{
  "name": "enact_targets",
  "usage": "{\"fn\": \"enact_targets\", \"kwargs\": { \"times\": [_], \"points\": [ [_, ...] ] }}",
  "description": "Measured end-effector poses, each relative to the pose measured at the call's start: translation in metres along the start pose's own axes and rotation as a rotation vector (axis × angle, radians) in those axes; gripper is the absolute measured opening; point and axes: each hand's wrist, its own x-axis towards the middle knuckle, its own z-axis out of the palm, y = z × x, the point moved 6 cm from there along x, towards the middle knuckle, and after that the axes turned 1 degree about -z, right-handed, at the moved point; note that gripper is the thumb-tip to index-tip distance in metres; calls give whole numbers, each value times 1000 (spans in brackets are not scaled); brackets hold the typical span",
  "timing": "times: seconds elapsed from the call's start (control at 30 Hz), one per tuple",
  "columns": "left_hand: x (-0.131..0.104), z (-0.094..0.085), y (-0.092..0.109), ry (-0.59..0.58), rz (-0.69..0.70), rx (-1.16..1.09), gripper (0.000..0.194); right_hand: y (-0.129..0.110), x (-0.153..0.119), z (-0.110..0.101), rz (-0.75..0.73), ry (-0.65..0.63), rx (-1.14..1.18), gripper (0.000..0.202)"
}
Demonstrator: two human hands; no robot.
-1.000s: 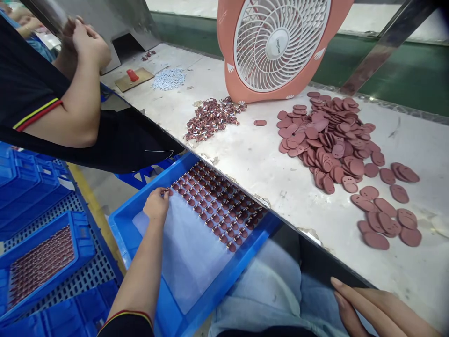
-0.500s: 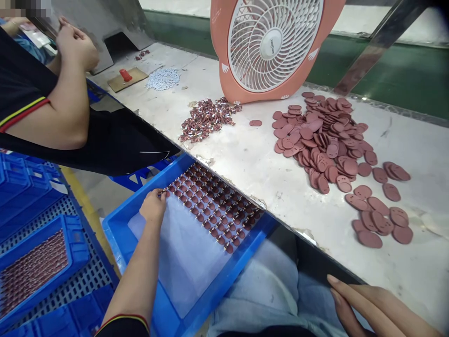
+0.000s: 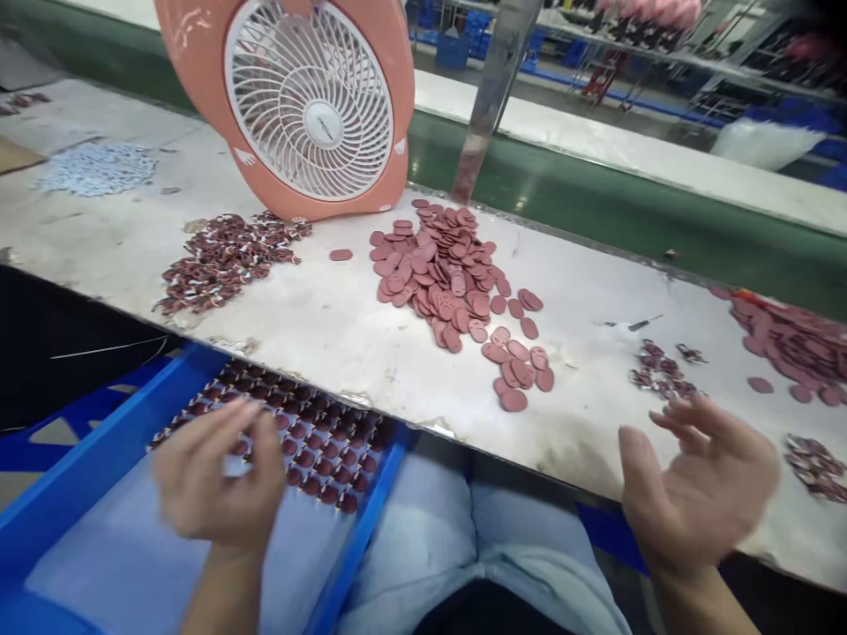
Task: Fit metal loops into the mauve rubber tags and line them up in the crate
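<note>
Bright, diffuse light from above washes the table (image 3: 344, 326), and the blue tray (image 3: 374, 507) dims beneath the table's edge. Pale glints dot the green strip (image 3: 595, 203). The left hand (image 3: 215, 481) and the right hand (image 3: 701, 481) smear with motion blur (the fan (image 3: 324, 123) reads more cleanly), a soft shadow lying beside the latter hand. Far racks (image 3: 662, 53) look mushy, the wide lens stretches the borders, and the top right corner falls to black.

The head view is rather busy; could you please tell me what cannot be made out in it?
In the head view:
Blue tray: left and bottom edges cut it off.
Brown parts in it: left hand hides some.
Orange fan: top edge cuts it off.
Hub lettering: too small and blurred.
</note>
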Motion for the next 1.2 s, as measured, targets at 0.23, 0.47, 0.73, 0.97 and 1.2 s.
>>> {"fn": "enact_targets", "kwargs": {
  "times": [0.23, 0.47, 0.73, 0.97, 1.2],
  "points": [
    [12, 69, 215, -747, 386, -481, 45, 39, 32, 40, 188, -295, -72, 81],
    [-14, 65, 210, -741, 480, -583, 26, 46, 56, 61, 222, -357, 49, 39],
    [-12, 77, 198, -825, -148, -929, 24, 28, 37, 32, 230, -254, 364, 39],
    [2, 73, 203, -910, -815, -1015, 16, 2, 4, 28, 405, -398, 712, 37],
    [-20, 44, 217, -1058, -1330, -1293, 17, -40, -19, 25, 469, -762, 906, 38]
  ]
}}
